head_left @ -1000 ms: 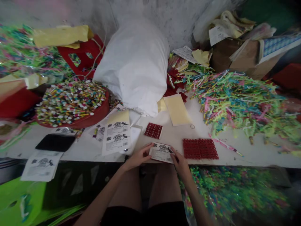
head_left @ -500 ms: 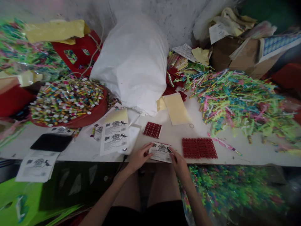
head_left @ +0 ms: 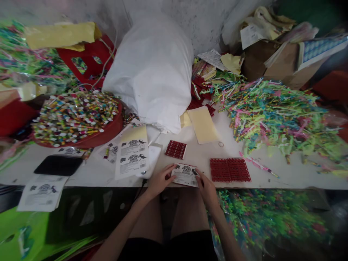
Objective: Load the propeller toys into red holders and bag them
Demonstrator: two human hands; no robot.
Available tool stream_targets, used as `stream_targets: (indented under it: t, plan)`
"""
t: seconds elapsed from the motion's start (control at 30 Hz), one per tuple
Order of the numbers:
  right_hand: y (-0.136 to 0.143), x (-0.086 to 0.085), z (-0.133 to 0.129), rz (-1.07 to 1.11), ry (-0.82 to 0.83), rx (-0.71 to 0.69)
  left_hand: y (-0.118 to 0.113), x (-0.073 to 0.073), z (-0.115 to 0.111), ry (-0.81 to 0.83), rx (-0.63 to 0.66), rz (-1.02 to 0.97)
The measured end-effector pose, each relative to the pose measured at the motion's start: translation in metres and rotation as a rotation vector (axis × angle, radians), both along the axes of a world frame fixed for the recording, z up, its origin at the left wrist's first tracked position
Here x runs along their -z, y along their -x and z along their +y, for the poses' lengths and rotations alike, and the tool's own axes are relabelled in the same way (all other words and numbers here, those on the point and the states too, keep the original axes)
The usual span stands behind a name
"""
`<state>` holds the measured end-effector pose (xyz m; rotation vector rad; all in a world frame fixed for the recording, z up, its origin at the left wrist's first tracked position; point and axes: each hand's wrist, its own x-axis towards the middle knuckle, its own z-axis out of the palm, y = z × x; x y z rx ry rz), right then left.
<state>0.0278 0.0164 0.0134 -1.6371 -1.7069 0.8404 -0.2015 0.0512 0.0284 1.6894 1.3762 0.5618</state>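
Observation:
At the table's front edge, a white printed label card (head_left: 185, 174) lies between my hands, with a little dark red showing along its rim. My left hand (head_left: 161, 178) grips its left edge, fingers bent. On the opposite edge, my right hand (head_left: 206, 186) holds it near the right corners. Just behind the card is a small dark red lattice piece (head_left: 175, 149) with a pale edge. To the right lies a pair of red lattice panels (head_left: 230, 170), side by side and flat.
A red basin (head_left: 108, 130) heaped with small colourful pieces stands left, by printed sheets (head_left: 132, 156) and a black phone-like slab (head_left: 58, 165). Behind is a big white sack (head_left: 152, 72). A pile of ribboned sticks (head_left: 274, 112) covers the right; a yellowish card (head_left: 202, 125) lies mid-table.
The whole view has shifted very slightly. Both hands keep hold of the label card in the same place.

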Motion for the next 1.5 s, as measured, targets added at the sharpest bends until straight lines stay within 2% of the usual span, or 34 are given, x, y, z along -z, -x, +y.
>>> stream_targets:
  t: [0.3, 0.8, 1.17, 1.5]
  plan:
    - [0.001, -0.003, 0.0, -0.045, 0.049, 0.032, -0.001, 0.002, -0.001, 0.008, -0.013, 0.0]
    - [0.0, 0.001, 0.001, -0.011, -0.002, 0.058, -0.005, -0.003, -0.002, 0.01, -0.036, -0.011]
    - [-0.003, 0.002, 0.003, 0.021, 0.014, 0.068, -0.012, 0.001, -0.013, -0.025, -0.092, -0.03]
    - [-0.003, 0.005, 0.005, 0.017, -0.005, 0.066, -0.013, 0.0, -0.008, -0.024, -0.096, 0.021]
